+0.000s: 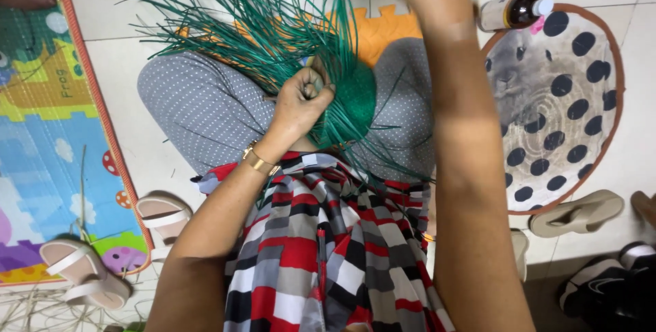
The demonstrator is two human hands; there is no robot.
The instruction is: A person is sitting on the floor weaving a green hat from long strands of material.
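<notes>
While lap-borne, green weave [352, 110] under hands [301, 103].

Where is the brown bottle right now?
In the head view, the brown bottle lies on its side at the upper right, on the tiled floor at the top edge of the round spotted mat, just right of the raised right forearm.
</notes>
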